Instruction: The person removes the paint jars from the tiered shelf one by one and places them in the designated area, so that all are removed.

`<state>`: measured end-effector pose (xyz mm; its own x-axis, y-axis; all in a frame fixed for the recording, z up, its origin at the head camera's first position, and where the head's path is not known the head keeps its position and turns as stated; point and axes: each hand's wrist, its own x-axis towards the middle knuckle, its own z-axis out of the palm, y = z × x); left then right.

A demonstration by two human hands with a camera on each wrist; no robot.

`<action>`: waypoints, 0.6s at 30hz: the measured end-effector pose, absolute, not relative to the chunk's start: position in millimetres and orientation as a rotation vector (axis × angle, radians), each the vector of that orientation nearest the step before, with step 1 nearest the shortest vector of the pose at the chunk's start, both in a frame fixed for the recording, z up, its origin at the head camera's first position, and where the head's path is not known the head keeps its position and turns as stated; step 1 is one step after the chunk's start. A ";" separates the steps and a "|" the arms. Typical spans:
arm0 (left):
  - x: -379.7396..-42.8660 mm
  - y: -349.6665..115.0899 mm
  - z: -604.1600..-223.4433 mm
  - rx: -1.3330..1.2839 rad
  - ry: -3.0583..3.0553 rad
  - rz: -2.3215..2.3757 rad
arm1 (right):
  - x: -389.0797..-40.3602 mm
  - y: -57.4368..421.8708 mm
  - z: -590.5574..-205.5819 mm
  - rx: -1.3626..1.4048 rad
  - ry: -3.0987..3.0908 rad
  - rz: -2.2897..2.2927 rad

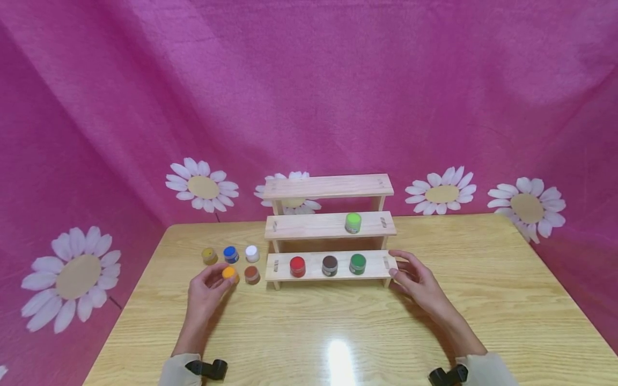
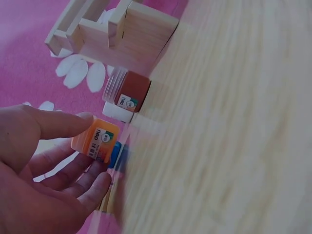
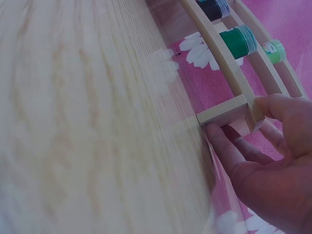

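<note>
My left hand (image 1: 205,294) pinches a small orange paint jar (image 2: 101,140) between thumb and fingers, at the left of the table. Beside that jar stands a brown paint jar (image 1: 252,275). Just behind are a mustard jar (image 1: 209,255), a blue jar (image 1: 230,254) and a white jar (image 1: 252,253). At the right, my right hand (image 1: 421,283) grips the end of the lowest step of a three-step wooden rack (image 1: 328,186), thumb at the board and fingers by the side leg (image 3: 225,112).
On the lowest step stand a red jar (image 1: 298,266), a dark brown jar (image 1: 330,265) and a green jar (image 1: 358,264). A light green jar (image 1: 353,222) is on the middle step. Behind the wooden table (image 1: 289,332) hangs a pink cloth (image 1: 309,96) with daisies.
</note>
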<state>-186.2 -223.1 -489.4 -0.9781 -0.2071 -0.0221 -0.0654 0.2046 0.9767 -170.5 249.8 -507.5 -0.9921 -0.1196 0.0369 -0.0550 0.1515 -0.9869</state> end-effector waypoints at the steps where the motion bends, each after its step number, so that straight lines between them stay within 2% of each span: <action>1: -186.0 -224.1 -490.3 0.261 -2.341 -1.891 | -170.4 249.8 -507.2 -0.178 2.345 -2.005; 18: -187.6 -231.5 -493.4 0.256 -2.407 -1.855 | -170.3 249.3 -507.0 -0.176 2.322 -2.024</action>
<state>-187.6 -231.5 -493.4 -0.9817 -0.1879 -0.0294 -0.0764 0.2478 0.9658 -170.3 249.3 -507.0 -0.9919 -0.1227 0.0327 -0.0492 0.1338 -0.9898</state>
